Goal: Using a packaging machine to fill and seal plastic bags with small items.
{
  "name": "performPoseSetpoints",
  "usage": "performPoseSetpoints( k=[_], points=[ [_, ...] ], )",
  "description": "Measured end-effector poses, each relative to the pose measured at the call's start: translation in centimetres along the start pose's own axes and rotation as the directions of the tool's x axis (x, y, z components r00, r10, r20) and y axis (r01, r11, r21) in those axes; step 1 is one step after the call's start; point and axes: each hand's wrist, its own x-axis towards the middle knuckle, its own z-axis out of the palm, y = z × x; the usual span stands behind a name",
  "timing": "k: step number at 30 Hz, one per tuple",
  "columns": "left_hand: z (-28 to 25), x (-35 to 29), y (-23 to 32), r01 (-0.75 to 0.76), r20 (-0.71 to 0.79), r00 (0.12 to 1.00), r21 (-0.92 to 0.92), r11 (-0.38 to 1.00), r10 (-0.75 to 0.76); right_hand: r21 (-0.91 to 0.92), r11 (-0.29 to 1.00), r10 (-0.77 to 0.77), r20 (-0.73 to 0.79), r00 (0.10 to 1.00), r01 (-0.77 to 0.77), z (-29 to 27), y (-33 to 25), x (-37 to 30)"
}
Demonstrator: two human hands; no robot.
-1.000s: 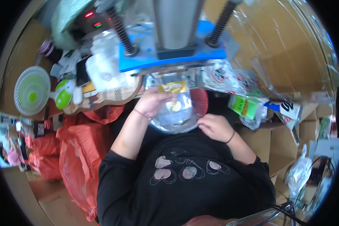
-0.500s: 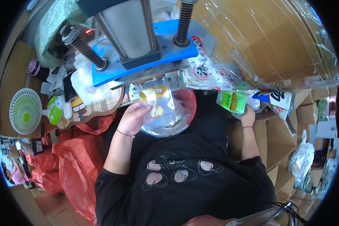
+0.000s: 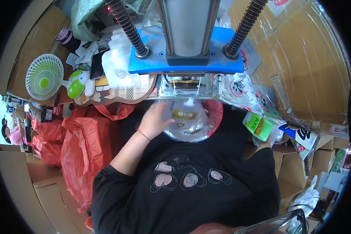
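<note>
A clear plastic pouch (image 3: 184,114) with a gold label is over the mouth of a red bin (image 3: 217,117) lined with clear plastic. Beside the pouch is my left hand (image 3: 153,119), its thumb spread away from fingers smeared by motion. Nothing shows in its grasp. My right hand (image 3: 266,142) reaches down at the right, behind a green packet (image 3: 258,125), and its fingers are hidden. A press with a blue plate (image 3: 144,64) stands above the bin, with a metal bed (image 3: 206,89) beneath it.
On the left stand a white-and-green fan (image 3: 44,76), a dark phone (image 3: 97,66) and a stack of white sheets (image 3: 119,64). Red plastic bags (image 3: 80,150) lie below. A large carton (image 3: 300,58) rises at the right, with printed bags (image 3: 241,87) beside it.
My left hand has come off the pouch and moved away from it; the pouch is now down over the bin. The view has turned, and my right hand is more hidden.
</note>
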Motion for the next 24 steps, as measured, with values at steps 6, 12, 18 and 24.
performPoseSetpoints(
  k=[6,12,18,24],
  points=[
    [-7.6,2.9,-1.2,-0.106,-0.435,0.811,0.55,0.829,0.392,-0.065,0.998,0.018,0.0,1.0,-0.018,0.4,1.4,-0.1],
    [-7.1,1.2,-3.5,-0.019,-0.164,0.922,0.885,0.464,0.35,-0.114,0.993,0.016,-0.012,1.0,-0.017,-0.7,0.7,3.8],
    [-6.5,0.1,-3.9,-0.043,-0.199,0.925,0.792,0.609,0.325,-0.256,0.965,0.059,-0.006,0.998,-0.059,-5.3,-0.4,-0.9],
    [-6.3,-0.2,-2.6,-0.129,-0.233,0.92,0.577,0.806,0.314,-0.308,0.898,-0.256,0.214,0.943,0.314,-18.9,-20.6,-15.6]
  ],
)
